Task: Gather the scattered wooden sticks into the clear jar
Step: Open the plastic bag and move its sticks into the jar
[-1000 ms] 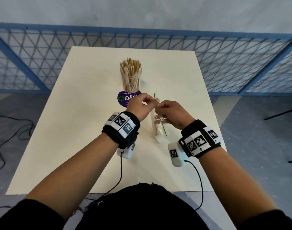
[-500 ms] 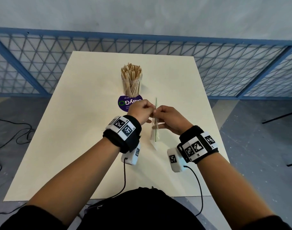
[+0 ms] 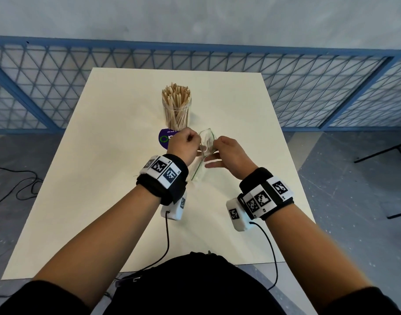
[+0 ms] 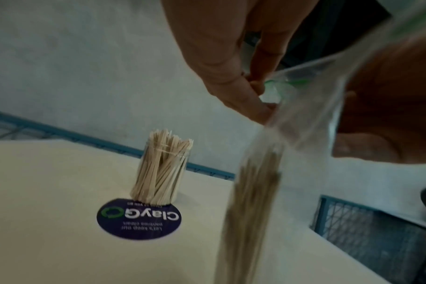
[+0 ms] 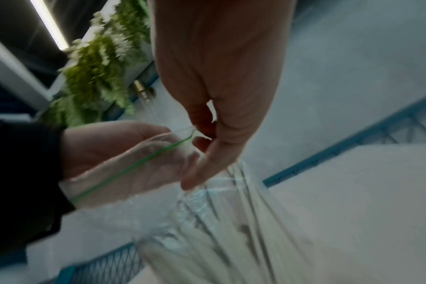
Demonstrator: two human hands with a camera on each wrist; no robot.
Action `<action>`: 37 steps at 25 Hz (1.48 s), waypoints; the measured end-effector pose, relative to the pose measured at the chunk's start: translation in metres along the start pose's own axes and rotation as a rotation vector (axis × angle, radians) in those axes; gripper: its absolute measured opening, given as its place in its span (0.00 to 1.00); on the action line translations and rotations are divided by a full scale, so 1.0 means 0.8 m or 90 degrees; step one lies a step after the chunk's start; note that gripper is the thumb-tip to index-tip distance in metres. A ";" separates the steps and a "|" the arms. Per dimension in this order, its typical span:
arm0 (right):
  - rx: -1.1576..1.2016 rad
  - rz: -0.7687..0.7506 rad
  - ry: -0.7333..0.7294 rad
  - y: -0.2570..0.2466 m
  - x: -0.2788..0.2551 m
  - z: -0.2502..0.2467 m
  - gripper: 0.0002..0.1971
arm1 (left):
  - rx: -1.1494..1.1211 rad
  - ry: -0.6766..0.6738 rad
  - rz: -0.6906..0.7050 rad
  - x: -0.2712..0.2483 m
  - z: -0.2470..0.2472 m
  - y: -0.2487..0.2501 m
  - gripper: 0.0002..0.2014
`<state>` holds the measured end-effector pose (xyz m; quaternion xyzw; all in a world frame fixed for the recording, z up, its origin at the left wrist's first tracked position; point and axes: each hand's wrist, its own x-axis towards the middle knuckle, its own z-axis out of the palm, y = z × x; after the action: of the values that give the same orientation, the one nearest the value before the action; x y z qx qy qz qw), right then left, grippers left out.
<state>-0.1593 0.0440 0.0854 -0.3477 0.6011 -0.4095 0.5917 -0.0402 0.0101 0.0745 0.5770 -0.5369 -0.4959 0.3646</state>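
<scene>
Left hand [image 3: 183, 145] pinches left lip of clear zip bag [image 3: 201, 160]; right hand [image 3: 226, 153] pinches right lip. Bag mouth, flat and sealed half second ago, now pulled open: bagged wooden sticks [image 4: 250, 196] likely reachable. Clear jar [image 3: 176, 110] stands beyond hands, packed, on purple sticker [image 3: 164, 139]. Cream table [image 3: 104, 178]; blue mesh fence [image 3: 331, 92], grey wall behind.

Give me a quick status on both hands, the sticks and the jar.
Left hand and right hand each pinch the clear bag, mouth pulled open. Sticks inside bag. Jar upright, full of sticks. Nothing between.
</scene>
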 end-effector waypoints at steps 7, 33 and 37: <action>-0.234 0.021 -0.045 0.003 -0.010 0.003 0.12 | 0.003 -0.002 0.017 -0.005 0.010 0.000 0.13; -0.206 -0.074 0.055 0.022 0.004 -0.004 0.16 | 0.260 -0.157 0.013 -0.020 0.008 0.006 0.17; -0.151 -0.073 0.144 0.020 0.010 -0.021 0.15 | 0.352 -0.008 0.016 -0.005 -0.007 -0.005 0.21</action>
<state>-0.1751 0.0451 0.0672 -0.4005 0.6871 -0.4056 0.4505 -0.0335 0.0137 0.0730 0.6451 -0.6612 -0.3293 0.1957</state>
